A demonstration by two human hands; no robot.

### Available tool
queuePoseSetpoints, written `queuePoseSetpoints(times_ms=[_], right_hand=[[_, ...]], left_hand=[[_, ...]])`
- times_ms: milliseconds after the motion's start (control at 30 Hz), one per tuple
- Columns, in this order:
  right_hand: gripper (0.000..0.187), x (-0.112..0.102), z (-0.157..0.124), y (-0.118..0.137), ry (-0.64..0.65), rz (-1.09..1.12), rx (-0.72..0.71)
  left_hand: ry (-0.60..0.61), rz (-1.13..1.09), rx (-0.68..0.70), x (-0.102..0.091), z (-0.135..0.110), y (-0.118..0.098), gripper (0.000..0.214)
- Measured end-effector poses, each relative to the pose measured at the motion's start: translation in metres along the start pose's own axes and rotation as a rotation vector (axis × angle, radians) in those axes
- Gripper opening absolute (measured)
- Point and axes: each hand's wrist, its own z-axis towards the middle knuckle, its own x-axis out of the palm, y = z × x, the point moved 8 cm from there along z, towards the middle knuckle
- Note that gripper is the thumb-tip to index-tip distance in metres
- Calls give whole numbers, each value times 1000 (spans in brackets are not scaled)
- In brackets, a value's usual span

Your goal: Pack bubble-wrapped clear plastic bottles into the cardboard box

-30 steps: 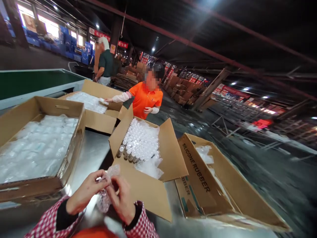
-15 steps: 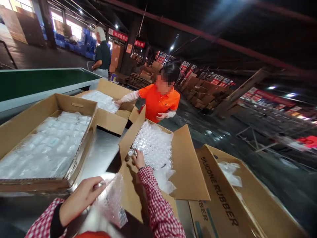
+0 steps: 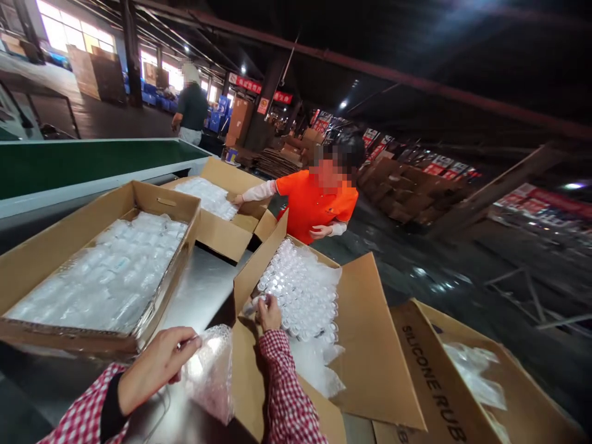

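My left hand (image 3: 155, 365) pinches the top of a clear bubble-wrap bag (image 3: 210, 373) that hangs over the steel table. My right hand (image 3: 268, 311) reaches into an open cardboard box (image 3: 356, 345) packed with several small clear bottles with white caps (image 3: 300, 296). Its fingers close on one small bottle (image 3: 252, 303) at the near left corner of the box. Both my sleeves are red-and-white check.
A box of clear wrapped packs (image 3: 99, 271) stands at left, another (image 3: 217, 200) behind it. A "SILICONE RUBBER" box (image 3: 444, 382) sits at right. A person in an orange shirt (image 3: 319, 200) reaches into the far box. Another person (image 3: 190, 108) stands beyond a green conveyor (image 3: 83, 163).
My right hand left the bag, reached into the bottle box and closed on a bottle. My left hand kept the bag. The view swung left and down.
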Motion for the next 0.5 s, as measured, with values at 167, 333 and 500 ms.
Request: queuePoseSetpoints(times_ms=[167, 333, 500], right_hand=[[45, -73, -47, 90, -107, 256, -200], [34, -96, -134, 207, 233, 318, -777], [42, -93, -176, 228, 311, 67, -998]], left_hand=[[16, 0, 30, 6, 7, -4, 38], [44, -53, 82, 14, 11, -8, 38], [38, -51, 74, 23, 7, 0, 44]])
